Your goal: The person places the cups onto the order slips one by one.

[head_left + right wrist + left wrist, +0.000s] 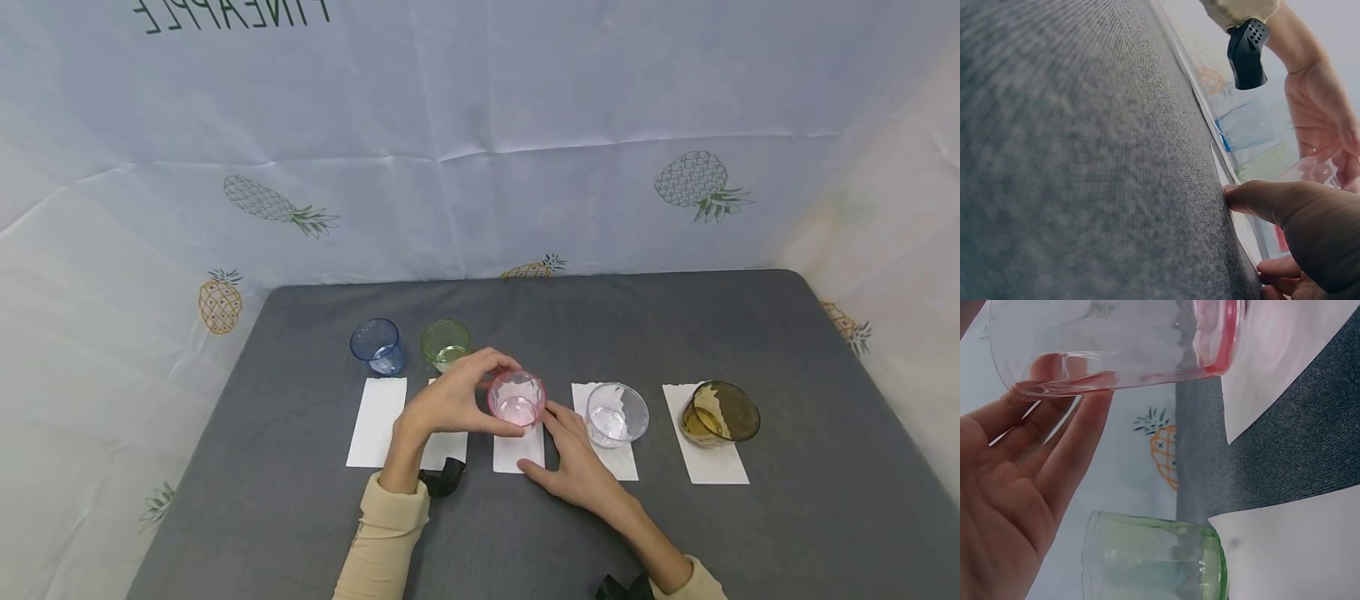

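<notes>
Going left to right. Blue cup (377,346) and green cup (446,343) are standing upright at the back of the gray table (750,517), each just behind its own white napkin (377,421).

My left hand (448,402) is holding the pink cup (517,399): fingers and thumb are curling round its wall, and the left wrist view shows fingertips (1085,409) lying against the side. The cup is sitting at the far end of the middle napkin (517,450); whether its base is touching the paper or just above it, I can't tell.

My right hand (573,458) is lying flat, fingers straight, holding nothing, pressing the near right edge of that napkin. The right wrist view shows the thumb (1260,200) at the paper's edge on the table.

To the right: clear cup (617,414) and amber cup (718,412), each already on the far end of its own napkin.

Doing this step well, my call: keeping the right hand pinning the paper so it isn't sliding, keeping the cup level, centring it across the napkin's width in line with the clear and amber ones, loosening the fingers only once the base is sitting flat.

Readable text: only "PINEAPPLE" on the backdrop sheet (480,125), upside down, top cut off by the frame edge. No brand marks showing on any cup.
</notes>
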### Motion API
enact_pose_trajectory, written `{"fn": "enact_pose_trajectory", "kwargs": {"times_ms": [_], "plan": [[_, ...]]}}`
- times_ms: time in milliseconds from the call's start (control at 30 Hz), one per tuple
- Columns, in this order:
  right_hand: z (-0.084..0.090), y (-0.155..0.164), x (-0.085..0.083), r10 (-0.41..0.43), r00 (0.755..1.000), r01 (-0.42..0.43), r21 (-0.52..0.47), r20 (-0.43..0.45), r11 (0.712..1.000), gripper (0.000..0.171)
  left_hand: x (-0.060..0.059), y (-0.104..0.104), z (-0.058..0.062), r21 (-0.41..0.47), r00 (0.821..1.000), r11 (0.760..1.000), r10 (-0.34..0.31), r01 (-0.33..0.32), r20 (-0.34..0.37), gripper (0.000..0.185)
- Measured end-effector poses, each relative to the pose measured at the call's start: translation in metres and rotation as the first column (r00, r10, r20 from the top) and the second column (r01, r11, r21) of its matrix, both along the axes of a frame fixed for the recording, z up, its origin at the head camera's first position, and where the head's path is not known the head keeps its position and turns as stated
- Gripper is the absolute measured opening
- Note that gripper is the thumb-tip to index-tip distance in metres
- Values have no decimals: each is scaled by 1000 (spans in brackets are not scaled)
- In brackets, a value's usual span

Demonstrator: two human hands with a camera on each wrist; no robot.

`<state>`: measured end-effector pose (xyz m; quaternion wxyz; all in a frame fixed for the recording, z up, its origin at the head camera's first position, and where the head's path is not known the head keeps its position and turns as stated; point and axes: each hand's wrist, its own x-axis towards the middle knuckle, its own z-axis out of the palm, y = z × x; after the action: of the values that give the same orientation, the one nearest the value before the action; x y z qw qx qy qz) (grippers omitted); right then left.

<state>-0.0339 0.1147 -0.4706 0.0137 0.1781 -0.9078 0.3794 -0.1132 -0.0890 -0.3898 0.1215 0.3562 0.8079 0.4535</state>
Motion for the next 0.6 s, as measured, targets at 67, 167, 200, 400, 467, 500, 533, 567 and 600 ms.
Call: {"fn": "enact_pose_trajectory", "kwargs": {"times_ms": [67,167,200,400,467,500,533,567,600], "plan": [[0,0,0,0,1000,0,-4,0,1000,77,-2,-1,-4,-16,1000,1000,-6,6,2,68],[1,0,0,2,1000,-2,-5,5,1000,77,-2,-1,-7,-24,1000,1000,-17,17,-3,69],[1,0,0,2,1000,-2,-5,5,1000,77,-2,-1,-7,-26,1000,999,-20,20,-7,69],[0,0,0,3,1000,-3,-4,1,1000,77,-3,-1,-9,-34,1000,999,-23,23,-14,70],[-1,0,0,5,1000,-5,-5,-4,1000,77,-3,0,-11,-33,1000,999,-26,26,-5,70],[-1,0,0,5,1000,-5,-6,-6,1000,78,-3,0,-11,-33,1000,999,-27,27,-1,70],[-1,0,0,6,1000,-6,-7,-8,1000,78,-3,0,-12,-33,1000,999,-28,28,3,70],[-1,0,0,6,1000,-6,-8,-10,1000,78,-3,0,-12,-33,1000,999,-28,28,6,71],[-2,0,0,5,1000,-5,-9,-12,1000,78,-3,0,-12,-35,1000,999,-27,27,9,71]]}}
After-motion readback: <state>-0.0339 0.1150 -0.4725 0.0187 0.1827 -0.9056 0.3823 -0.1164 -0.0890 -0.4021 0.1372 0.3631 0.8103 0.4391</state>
